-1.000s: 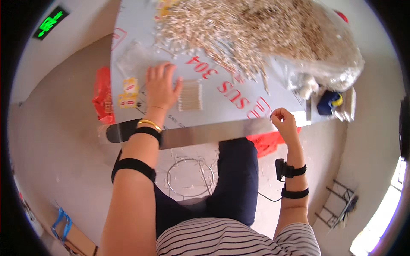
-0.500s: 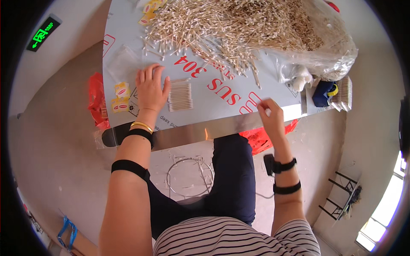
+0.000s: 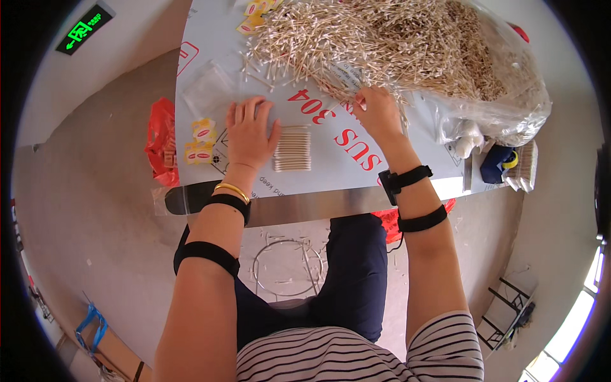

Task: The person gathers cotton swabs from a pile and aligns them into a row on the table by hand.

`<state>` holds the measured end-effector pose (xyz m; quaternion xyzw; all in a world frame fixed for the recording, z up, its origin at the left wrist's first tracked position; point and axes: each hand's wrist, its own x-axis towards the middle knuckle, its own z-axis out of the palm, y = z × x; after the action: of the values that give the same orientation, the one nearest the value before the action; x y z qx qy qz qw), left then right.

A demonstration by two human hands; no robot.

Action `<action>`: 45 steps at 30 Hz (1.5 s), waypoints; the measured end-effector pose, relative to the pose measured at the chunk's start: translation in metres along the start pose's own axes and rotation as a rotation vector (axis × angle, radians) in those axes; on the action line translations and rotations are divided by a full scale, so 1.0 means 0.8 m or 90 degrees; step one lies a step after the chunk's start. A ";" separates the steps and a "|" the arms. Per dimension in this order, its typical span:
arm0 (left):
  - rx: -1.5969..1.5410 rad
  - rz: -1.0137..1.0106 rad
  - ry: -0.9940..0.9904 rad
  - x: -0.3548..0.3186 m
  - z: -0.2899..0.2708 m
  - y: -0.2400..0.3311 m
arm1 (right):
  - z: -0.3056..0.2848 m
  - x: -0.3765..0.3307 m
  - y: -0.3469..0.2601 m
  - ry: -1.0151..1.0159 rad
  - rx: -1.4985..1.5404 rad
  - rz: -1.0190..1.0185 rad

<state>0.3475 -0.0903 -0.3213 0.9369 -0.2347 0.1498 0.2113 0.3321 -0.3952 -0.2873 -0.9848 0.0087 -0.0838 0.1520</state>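
A neat row of cotton swabs (image 3: 293, 148) lies side by side on the film-covered metal table. Just left of it my left hand (image 3: 250, 134) rests palm down, fingers spread, its thumb close to the row's edge. A large loose heap of cotton swabs (image 3: 382, 44) covers the far part of the table. At the heap's near edge is my right hand (image 3: 380, 113), with thumb and fingers bent together among the swabs. What sits between those fingertips is hidden from this view.
Small yellow-and-white packets (image 3: 201, 141) and a clear plastic bag (image 3: 210, 88) lie left of my left hand. A big clear bag (image 3: 509, 108) borders the heap on the right, near a dark blue tape dispenser (image 3: 495, 164). Red bags (image 3: 161, 143) hang at the table's left.
My right hand has moved from the table's near right edge forward and left to the heap. My left hand stays beside the row. The whole view has shifted slightly.
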 end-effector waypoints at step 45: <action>-0.002 -0.021 -0.036 -0.002 -0.006 0.002 | 0.020 0.008 -0.103 -0.110 0.134 -0.191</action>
<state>0.3445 -0.0887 -0.3171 0.9442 -0.2251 0.1194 0.2086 0.3407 -0.3121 -0.2768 -0.9572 -0.1601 -0.0213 0.2401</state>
